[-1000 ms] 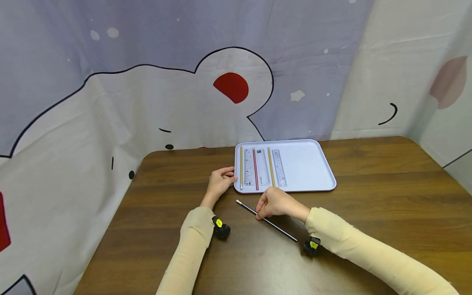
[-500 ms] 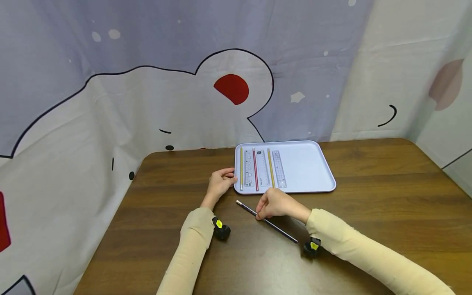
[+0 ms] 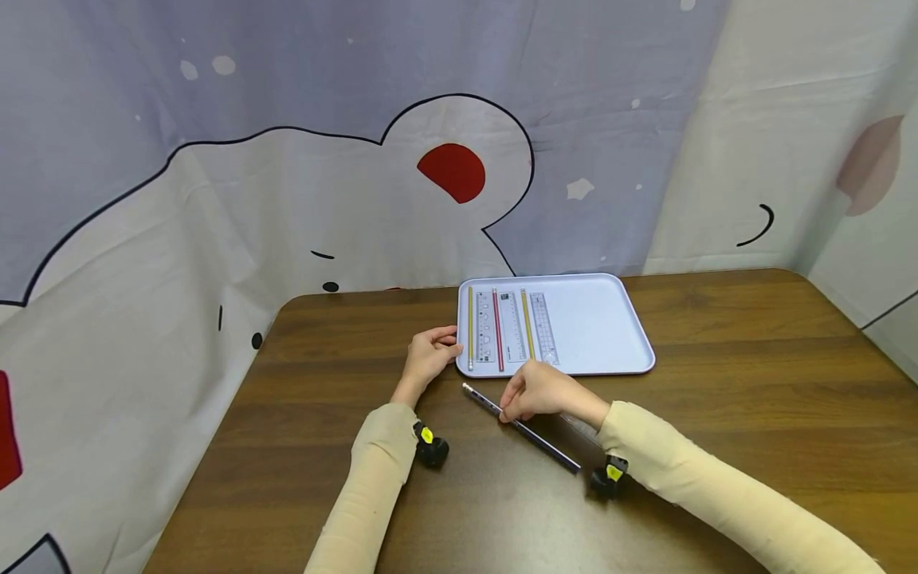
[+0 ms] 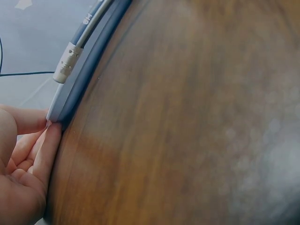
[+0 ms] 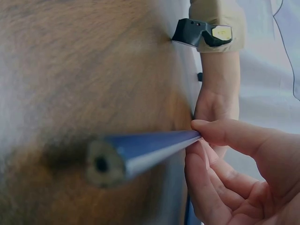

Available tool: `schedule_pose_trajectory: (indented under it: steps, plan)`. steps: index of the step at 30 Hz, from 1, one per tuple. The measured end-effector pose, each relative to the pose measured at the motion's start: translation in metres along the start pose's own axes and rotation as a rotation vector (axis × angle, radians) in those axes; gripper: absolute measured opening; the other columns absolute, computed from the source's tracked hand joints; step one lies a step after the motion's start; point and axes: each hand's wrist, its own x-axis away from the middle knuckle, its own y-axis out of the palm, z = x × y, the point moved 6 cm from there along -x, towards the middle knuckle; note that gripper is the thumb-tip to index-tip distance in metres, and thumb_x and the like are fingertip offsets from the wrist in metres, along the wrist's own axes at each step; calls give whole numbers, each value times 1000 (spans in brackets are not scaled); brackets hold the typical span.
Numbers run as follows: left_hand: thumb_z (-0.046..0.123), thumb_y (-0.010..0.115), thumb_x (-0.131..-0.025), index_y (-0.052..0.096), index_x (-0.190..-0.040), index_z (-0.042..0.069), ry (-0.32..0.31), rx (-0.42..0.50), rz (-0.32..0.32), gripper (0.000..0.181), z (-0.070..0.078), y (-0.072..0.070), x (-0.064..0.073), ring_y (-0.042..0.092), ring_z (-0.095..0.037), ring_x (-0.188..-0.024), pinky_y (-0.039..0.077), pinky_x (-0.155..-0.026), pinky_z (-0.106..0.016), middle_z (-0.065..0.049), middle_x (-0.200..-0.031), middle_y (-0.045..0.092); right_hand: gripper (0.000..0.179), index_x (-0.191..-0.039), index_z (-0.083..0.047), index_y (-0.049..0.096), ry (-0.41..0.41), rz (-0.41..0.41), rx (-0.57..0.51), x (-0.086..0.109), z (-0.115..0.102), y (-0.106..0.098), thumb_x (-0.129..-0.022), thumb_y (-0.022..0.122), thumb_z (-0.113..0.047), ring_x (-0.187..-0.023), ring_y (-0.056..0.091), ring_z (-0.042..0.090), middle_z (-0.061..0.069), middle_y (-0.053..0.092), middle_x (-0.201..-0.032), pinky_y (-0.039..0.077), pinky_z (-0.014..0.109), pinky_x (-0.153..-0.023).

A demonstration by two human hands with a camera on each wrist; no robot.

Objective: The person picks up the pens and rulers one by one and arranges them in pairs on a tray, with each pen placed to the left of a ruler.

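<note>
My right hand (image 3: 541,392) pinches a dark blue pencil (image 3: 548,448) between thumb and fingers, in front of the tray. The pencil slants, its white eraser end towards the tray; its unsharpened end (image 5: 105,164) faces the right wrist camera. At the near left corner of the white tray (image 3: 602,335), my left hand (image 3: 428,356) grips the rim between thumb and fingers. On the tray's left half lie a yellow pencil (image 3: 470,327), a clear ruler (image 3: 485,327), a red pencil (image 3: 497,328), another clear ruler (image 3: 512,327), a second yellow pencil (image 3: 527,323) and a third ruler (image 3: 545,327).
The tray stands near the back edge of the brown wooden table (image 3: 724,383). Behind it hangs a printed curtain (image 3: 301,207). A clear strip (image 3: 581,428) shows partly beneath the right wrist, its kind hard to tell.
My right hand has risen slightly with the blue pencil, whose eraser end sits a little higher and nearer the tray. The left hand stays at the tray rim.
</note>
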Motion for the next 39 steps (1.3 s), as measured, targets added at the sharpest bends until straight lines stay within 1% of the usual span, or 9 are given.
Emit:
schedule_pose_trajectory:
  steps: [9,14,21,29,39]
  plan:
    - [-3,68,-83,63,-121,-4,-2,-11,3,38,0,0,0,55,-2,-67,60,-72,-24,-22,-104,67,14,-81,-5,75,-1,-5,-22,3,3,-7,-72,80,-16,-56,64,9,4,74,-72,58,27,-60]
    - [-4,68,-82,63,-121,-4,-3,-7,5,39,0,0,-1,55,-2,-67,59,-71,-24,-22,-104,67,16,-82,-5,75,9,-2,-36,0,6,-11,-73,79,-16,-58,65,10,4,74,-74,59,27,-62]
    - [-4,68,-82,63,-122,-4,8,-5,-6,40,-1,0,-1,55,-1,-67,60,-72,-25,-22,-104,67,16,-83,-1,75,12,5,-68,-3,9,-20,-73,79,-13,-59,65,10,5,74,-74,60,29,-63]
    - [-3,69,-82,63,-122,-3,-8,-8,-5,40,-2,-1,-2,56,-1,-68,60,-73,-26,-22,-106,67,19,-87,2,74,35,-7,-110,-8,14,-27,-75,77,-12,-62,67,10,5,74,-76,61,30,-67]
    - [-3,69,-82,64,-121,-2,-11,-7,-3,40,-2,-1,-1,56,-2,-68,60,-71,-24,-21,-104,67,23,-91,6,73,50,4,-171,-12,16,-38,-76,76,-11,-61,63,7,-4,69,-67,61,30,-68]
